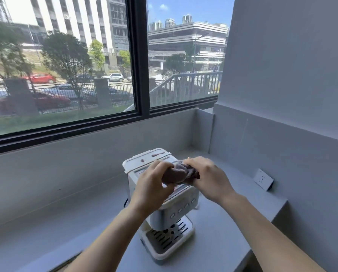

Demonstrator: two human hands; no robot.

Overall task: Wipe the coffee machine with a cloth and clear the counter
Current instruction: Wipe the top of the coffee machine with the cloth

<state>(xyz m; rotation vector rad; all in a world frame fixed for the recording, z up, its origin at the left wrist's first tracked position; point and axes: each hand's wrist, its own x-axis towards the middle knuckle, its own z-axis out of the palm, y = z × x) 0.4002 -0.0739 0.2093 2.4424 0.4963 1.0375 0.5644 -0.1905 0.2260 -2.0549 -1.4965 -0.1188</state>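
Observation:
A white coffee machine stands on the grey counter with its drip tray facing me. Just above its top I hold a bunched brownish-mauve cloth between both hands. My left hand grips the cloth's left end and my right hand grips its right end. The hands cover much of the machine's top. A few brown smears show on the machine's rear lid.
A large window with a dark frame runs along the back above a grey ledge. A grey wall on the right carries a white socket. The counter's right edge drops off close to the machine.

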